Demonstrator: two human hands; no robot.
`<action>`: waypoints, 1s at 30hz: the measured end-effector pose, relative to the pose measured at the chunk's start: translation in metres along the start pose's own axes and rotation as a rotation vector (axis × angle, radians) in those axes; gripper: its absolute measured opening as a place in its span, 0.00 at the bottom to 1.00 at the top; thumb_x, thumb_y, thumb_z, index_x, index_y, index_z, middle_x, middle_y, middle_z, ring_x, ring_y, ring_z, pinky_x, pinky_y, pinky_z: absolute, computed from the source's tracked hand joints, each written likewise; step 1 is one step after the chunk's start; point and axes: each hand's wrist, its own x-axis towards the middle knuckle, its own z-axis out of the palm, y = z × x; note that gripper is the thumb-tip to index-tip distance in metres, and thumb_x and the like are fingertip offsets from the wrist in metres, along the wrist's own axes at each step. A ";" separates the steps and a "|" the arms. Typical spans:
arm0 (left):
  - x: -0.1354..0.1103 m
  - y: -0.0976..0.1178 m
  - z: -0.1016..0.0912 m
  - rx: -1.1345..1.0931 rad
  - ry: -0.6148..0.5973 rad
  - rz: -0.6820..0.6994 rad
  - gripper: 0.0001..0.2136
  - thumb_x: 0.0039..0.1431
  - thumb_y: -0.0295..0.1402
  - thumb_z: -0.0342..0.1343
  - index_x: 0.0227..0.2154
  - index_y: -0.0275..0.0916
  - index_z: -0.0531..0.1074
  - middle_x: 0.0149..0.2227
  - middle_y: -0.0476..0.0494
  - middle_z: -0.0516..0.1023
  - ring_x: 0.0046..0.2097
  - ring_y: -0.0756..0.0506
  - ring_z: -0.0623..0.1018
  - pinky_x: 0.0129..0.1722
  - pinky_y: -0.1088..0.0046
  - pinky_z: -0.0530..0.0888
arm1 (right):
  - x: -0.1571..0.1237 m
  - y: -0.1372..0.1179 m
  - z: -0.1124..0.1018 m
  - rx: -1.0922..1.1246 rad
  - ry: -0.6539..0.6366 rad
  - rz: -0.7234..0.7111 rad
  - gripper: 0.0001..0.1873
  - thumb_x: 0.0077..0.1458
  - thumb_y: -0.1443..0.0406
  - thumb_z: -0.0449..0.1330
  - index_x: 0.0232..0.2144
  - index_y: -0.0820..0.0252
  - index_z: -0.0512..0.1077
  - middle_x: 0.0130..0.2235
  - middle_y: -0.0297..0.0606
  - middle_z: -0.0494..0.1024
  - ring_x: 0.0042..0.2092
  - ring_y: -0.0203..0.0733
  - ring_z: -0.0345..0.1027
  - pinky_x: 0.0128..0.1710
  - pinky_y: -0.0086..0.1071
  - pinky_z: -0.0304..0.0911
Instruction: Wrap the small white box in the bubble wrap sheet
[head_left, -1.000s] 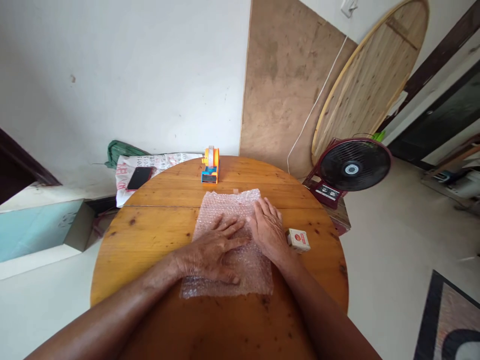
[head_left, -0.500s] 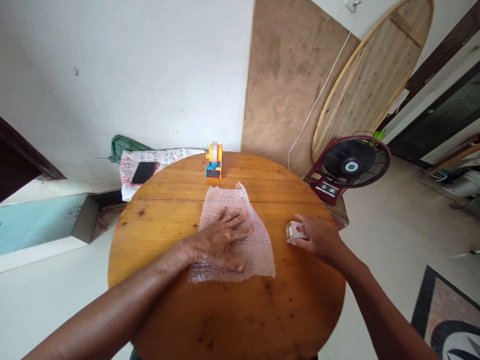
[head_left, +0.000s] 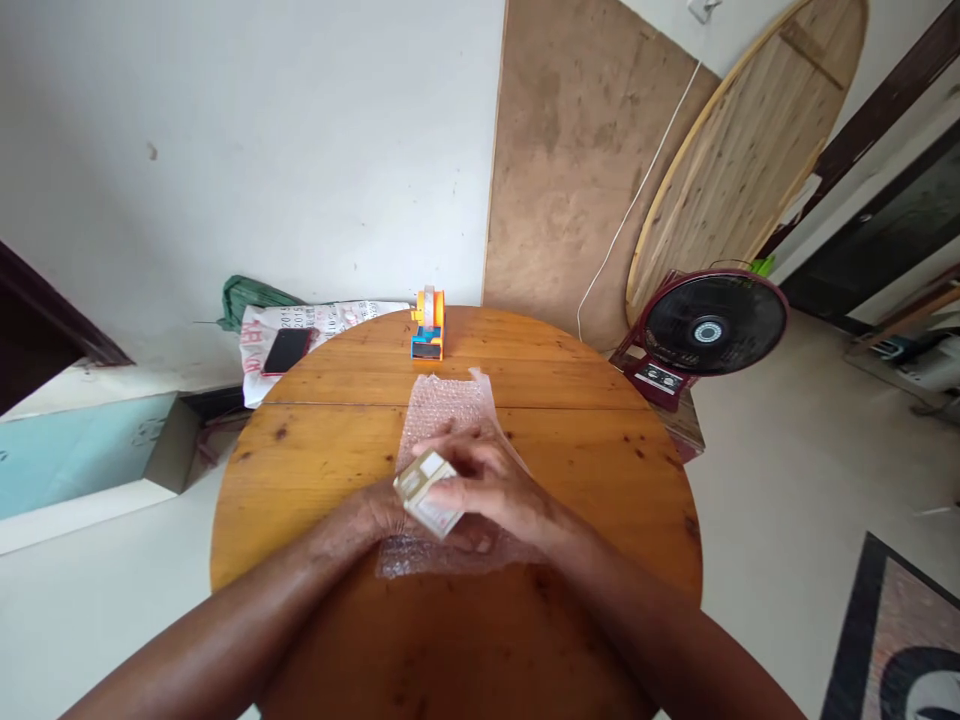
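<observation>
A sheet of bubble wrap [head_left: 450, 400] lies flat on the round wooden table [head_left: 300, 480]. My left hand [head_left: 384, 508] rests on the wrap; its wrist and a few fingertips show, stretched out, while the rest is covered by my other hand. Above it, my right hand [head_left: 495, 485] grips a small whitish cardboard box [head_left: 426, 492], tilted, with the thumb across its printed side. I cannot tell whether the box touches my left hand.
An orange and blue tape dispenser [head_left: 428, 325] stands at the table's far edge. A phone [head_left: 287, 351] lies on a white printed sack [head_left: 255, 380] at the left. On the right are a dark red fan [head_left: 709, 325] and a leaning round wooden board [head_left: 750, 140].
My right hand has lifted the small box off the table's right side and brought it left, over my left hand. The left hand stays on the bubble wrap.
</observation>
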 end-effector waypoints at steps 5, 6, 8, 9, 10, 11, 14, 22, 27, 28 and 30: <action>0.010 0.002 -0.008 -0.028 -0.124 0.155 0.42 0.45 0.53 0.62 0.63 0.46 0.57 0.66 0.42 0.55 0.66 0.31 0.53 0.65 0.50 0.50 | 0.014 0.045 -0.039 0.237 0.220 0.000 0.16 0.49 0.56 0.64 0.40 0.56 0.77 0.40 0.37 0.79 0.41 0.44 0.71 0.44 0.36 0.63; 0.011 0.001 -0.011 -0.025 -0.125 0.172 0.39 0.46 0.52 0.61 0.62 0.48 0.59 0.67 0.43 0.53 0.67 0.31 0.51 0.65 0.49 0.48 | 0.013 0.051 -0.048 0.290 0.244 0.005 0.16 0.50 0.55 0.63 0.39 0.57 0.77 0.38 0.37 0.79 0.39 0.43 0.72 0.43 0.36 0.63; 0.013 -0.004 -0.017 -0.032 -0.085 0.162 0.32 0.50 0.47 0.60 0.59 0.49 0.63 0.65 0.44 0.57 0.66 0.33 0.53 0.65 0.50 0.49 | 0.012 0.058 -0.063 0.324 0.294 0.010 0.17 0.48 0.54 0.64 0.37 0.59 0.77 0.34 0.37 0.79 0.37 0.42 0.71 0.40 0.34 0.62; 0.013 -0.007 -0.020 -0.035 -0.049 0.135 0.28 0.51 0.44 0.60 0.57 0.48 0.66 0.63 0.44 0.60 0.65 0.35 0.56 0.64 0.52 0.53 | 0.012 0.059 -0.068 0.319 0.311 0.018 0.17 0.47 0.55 0.65 0.36 0.60 0.76 0.33 0.37 0.78 0.36 0.41 0.70 0.39 0.34 0.62; 0.013 -0.011 -0.022 -0.030 -0.015 0.092 0.25 0.52 0.42 0.60 0.54 0.46 0.68 0.59 0.43 0.65 0.62 0.36 0.60 0.62 0.55 0.57 | 0.012 0.060 -0.072 0.290 0.319 0.030 0.16 0.46 0.55 0.65 0.35 0.60 0.76 0.32 0.36 0.78 0.35 0.41 0.69 0.37 0.33 0.61; 0.012 -0.014 -0.025 -0.013 0.007 0.038 0.22 0.51 0.40 0.60 0.50 0.45 0.71 0.55 0.42 0.68 0.58 0.37 0.64 0.59 0.57 0.61 | 0.011 0.058 -0.074 0.241 0.318 0.041 0.17 0.45 0.56 0.66 0.34 0.61 0.75 0.31 0.35 0.77 0.34 0.40 0.69 0.36 0.32 0.61; 0.009 -0.023 -0.030 0.058 -0.009 -0.051 0.16 0.51 0.38 0.60 0.44 0.44 0.74 0.46 0.43 0.72 0.51 0.39 0.69 0.54 0.59 0.65 | 0.008 0.049 -0.072 -0.026 0.255 0.066 0.18 0.45 0.57 0.66 0.37 0.61 0.72 0.33 0.34 0.76 0.34 0.39 0.68 0.35 0.31 0.60; 0.007 -0.023 -0.035 0.090 -0.040 -0.018 0.23 0.52 0.36 0.58 0.54 0.47 0.68 0.54 0.44 0.68 0.56 0.39 0.67 0.57 0.59 0.62 | -0.009 0.026 -0.058 -0.659 0.074 0.068 0.31 0.42 0.65 0.67 0.51 0.52 0.66 0.45 0.35 0.74 0.43 0.42 0.67 0.41 0.33 0.60; 0.006 -0.020 -0.039 0.059 -0.051 -0.008 0.25 0.53 0.35 0.57 0.55 0.49 0.66 0.57 0.46 0.66 0.60 0.39 0.64 0.60 0.59 0.60 | -0.008 0.025 -0.068 -0.649 0.027 0.074 0.23 0.46 0.68 0.62 0.47 0.54 0.68 0.43 0.35 0.75 0.43 0.42 0.69 0.42 0.34 0.61; 0.006 -0.020 -0.039 0.055 -0.048 -0.008 0.25 0.53 0.35 0.57 0.56 0.50 0.66 0.57 0.46 0.66 0.60 0.39 0.64 0.60 0.59 0.60 | -0.008 0.025 -0.069 -0.660 0.018 0.072 0.21 0.46 0.68 0.61 0.45 0.54 0.69 0.42 0.35 0.76 0.42 0.42 0.69 0.41 0.34 0.61; 0.006 -0.021 -0.038 0.060 -0.045 -0.009 0.24 0.52 0.35 0.57 0.55 0.50 0.67 0.56 0.46 0.67 0.59 0.38 0.65 0.59 0.60 0.60 | -0.007 0.025 -0.069 -0.675 0.013 0.068 0.18 0.46 0.68 0.61 0.42 0.55 0.70 0.40 0.34 0.76 0.41 0.42 0.69 0.40 0.33 0.61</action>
